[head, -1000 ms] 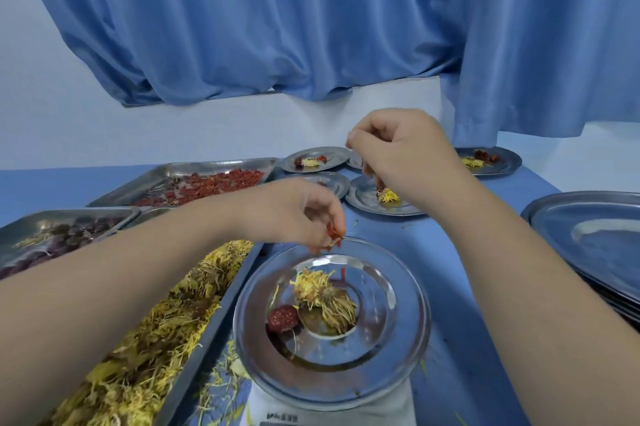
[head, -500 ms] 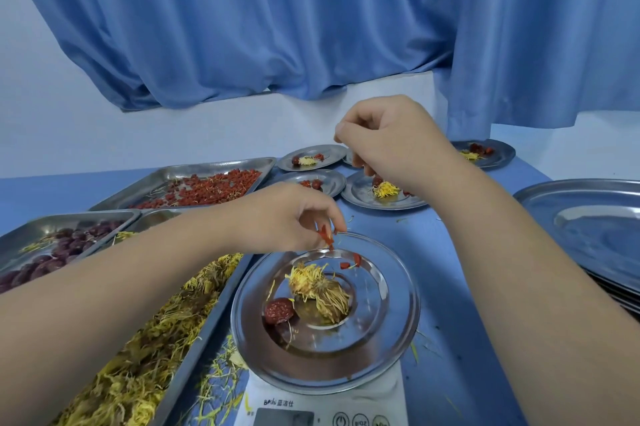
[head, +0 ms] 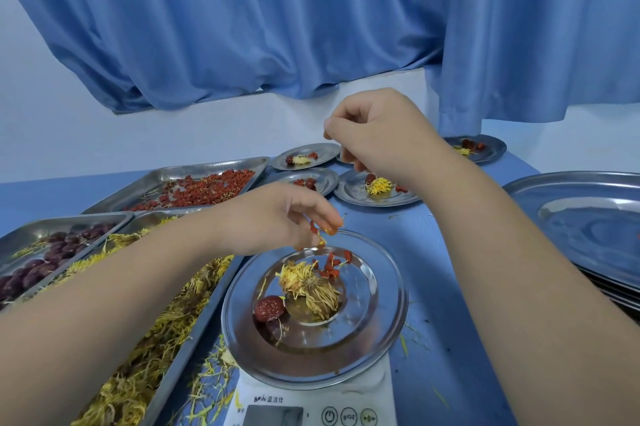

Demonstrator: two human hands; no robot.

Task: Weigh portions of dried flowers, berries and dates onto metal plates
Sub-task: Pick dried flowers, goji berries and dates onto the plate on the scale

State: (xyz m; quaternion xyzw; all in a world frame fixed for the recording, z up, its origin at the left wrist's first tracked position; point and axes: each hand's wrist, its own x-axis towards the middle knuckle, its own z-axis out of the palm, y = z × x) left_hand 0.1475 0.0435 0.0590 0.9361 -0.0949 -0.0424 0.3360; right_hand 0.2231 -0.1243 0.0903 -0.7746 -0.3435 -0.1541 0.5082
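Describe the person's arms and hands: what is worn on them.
Nothing is worn. The left hand and right hand have no gloves, and no rings show. The left forearm and right forearm are uncovered to the picture's edge: no sleeves, watch or bracelet in view.

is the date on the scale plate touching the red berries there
Apart. Head view: the dried flower sits between the date and the berries.

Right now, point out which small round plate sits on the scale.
The nearest plate, just under the left hand pinching goji berries: it alone rests on the white kitchen scale. The other small plates lie on the blue table farther back.
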